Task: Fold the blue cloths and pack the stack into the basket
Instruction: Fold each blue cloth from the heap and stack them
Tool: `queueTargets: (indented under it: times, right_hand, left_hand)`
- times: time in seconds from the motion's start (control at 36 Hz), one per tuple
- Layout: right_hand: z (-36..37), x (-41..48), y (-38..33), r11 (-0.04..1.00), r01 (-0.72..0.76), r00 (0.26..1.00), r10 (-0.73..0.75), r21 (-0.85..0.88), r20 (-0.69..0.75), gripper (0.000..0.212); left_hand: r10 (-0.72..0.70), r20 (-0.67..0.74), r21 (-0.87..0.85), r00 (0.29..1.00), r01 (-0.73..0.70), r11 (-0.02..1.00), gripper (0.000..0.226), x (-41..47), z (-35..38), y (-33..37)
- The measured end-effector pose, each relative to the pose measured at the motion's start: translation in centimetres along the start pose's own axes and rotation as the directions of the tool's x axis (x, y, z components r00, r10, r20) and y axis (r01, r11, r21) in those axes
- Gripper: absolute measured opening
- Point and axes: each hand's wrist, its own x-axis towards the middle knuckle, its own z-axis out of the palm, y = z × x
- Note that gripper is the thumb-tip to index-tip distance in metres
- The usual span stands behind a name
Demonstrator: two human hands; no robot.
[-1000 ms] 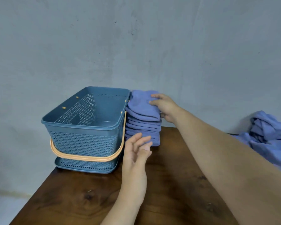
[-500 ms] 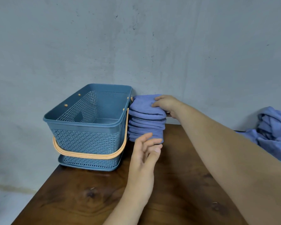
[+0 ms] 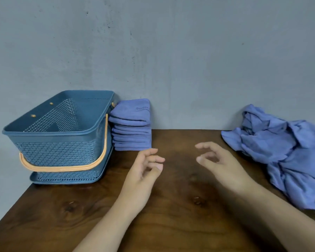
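Our left hand (image 3: 144, 171) and our right hand (image 3: 218, 164) hang just over the middle of the brown table (image 3: 171, 224). The fingers of both are loose and a little bent. They hold nothing and touch no cloth.

The stack of folded cloths (image 3: 132, 131) stands at the back edge of the table, up against the gray wall (image 3: 171, 51). It is neat, and many cloths tall. It sits just beside the right side of the blue basket (image 3: 62, 151) and seems to touch it. The basket is at the back left corner, with its orange handle (image 3: 62, 168) lying down around its front. We can see into it, and no cloth shows inside.

At the right edge of the table lies a pile of loose cloths (image 3: 284, 146), all bunched up and not folded. It is near our right hand, but well apart from the stack.

So we think the job is about half done. A good many cloths are folded. The bunched ones need folding, and we cannot count how many there are. After that, the whole stack has to go into the basket. The loose pile looks like the next thing to reach for.
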Motion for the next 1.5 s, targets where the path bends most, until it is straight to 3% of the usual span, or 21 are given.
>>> queueTargets:
  times: [0.22,0.33,0.44,0.67,0.78,0.83,0.89,0.94,1.0,1.11,1.31,1.42,1.5]
  right_hand:
    - [-6.0,-4.0,8.5,0.983,0.124,0.971,-0.149,-0.139,-0.188,0.03]
    - [-7.7,-1.9,10.3,0.97,0.134,0.892,-0.208,-0.204,-0.402,0.027]
    - [-9.0,-1.4,11.0,0.953,0.111,0.831,-0.244,-0.281,-0.5,0.026]
    - [-11.3,-1.1,11.3,0.965,-0.074,0.634,-0.148,-0.25,-0.759,0.024]
    - [-12.3,-1.0,11.8,0.966,-0.085,0.556,-0.158,-0.244,-0.816,0.027]
    - [-12.5,-1.1,12.0,0.966,-0.106,0.542,-0.142,-0.235,-0.828,0.028]
    - [-12.5,-1.1,12.1,0.962,-0.136,0.543,-0.128,-0.237,-0.83,0.029]
    - [-12.6,-1.0,12.2,0.961,-0.144,0.542,-0.123,-0.236,-0.831,0.03]
    - [-12.6,-0.9,12.2,0.961,-0.143,0.545,-0.123,-0.237,-0.829,0.03]
    - [-12.3,-0.5,12.5,0.958,-0.153,0.547,-0.122,-0.242,-0.828,0.034]
    - [-11.7,-0.7,12.0,0.946,-0.11,0.558,-0.196,-0.306,-0.807,0.035]
    - [-10.8,-0.6,12.0,0.936,-0.032,0.651,-0.247,-0.351,-0.718,0.032]
    - [-9.6,-0.4,12.0,0.925,0.062,0.774,-0.282,-0.375,-0.567,0.035]
  left_hand:
    - [-0.007,0.194,0.407,0.981,-0.074,0.91,0.044,-1.6,3.0,-0.2]
    - [0.015,0.17,0.44,0.985,-0.09,0.894,0.04,-1.7,4.4,-0.1]
    - [0.009,0.22,0.488,0.975,-0.118,0.865,0.036,-0.8,7.8,0.3]
    - [0.081,0.378,0.501,0.922,-0.277,0.82,0.03,7.0,20.7,2.1]
    - [0.153,0.445,0.533,0.882,-0.399,0.746,0.04,12.3,27.5,3.6]
    - [0.115,0.485,0.58,0.867,-0.418,0.699,0.057,14.3,30.0,4.0]
    - [0.09,0.517,0.621,0.851,-0.445,0.645,0.062,16.0,31.7,3.6]
    - [0.091,0.522,0.692,0.848,-0.483,0.536,0.024,16.9,32.6,2.9]
    - [0.099,0.506,0.708,0.857,-0.478,0.52,0.022,17.0,32.9,2.7]
    - [0.113,0.424,0.687,0.899,-0.4,0.607,0.023,16.1,30.5,2.8]
    - [0.104,0.114,0.577,0.988,-0.151,0.803,0.026,12.3,20.1,2.6]
    - [-0.027,-0.08,0.41,0.996,0.058,0.91,0.026,8.0,14.7,1.1]
    - [-0.101,-0.104,0.338,0.989,0.13,0.932,0.022,4.0,12.5,0.8]
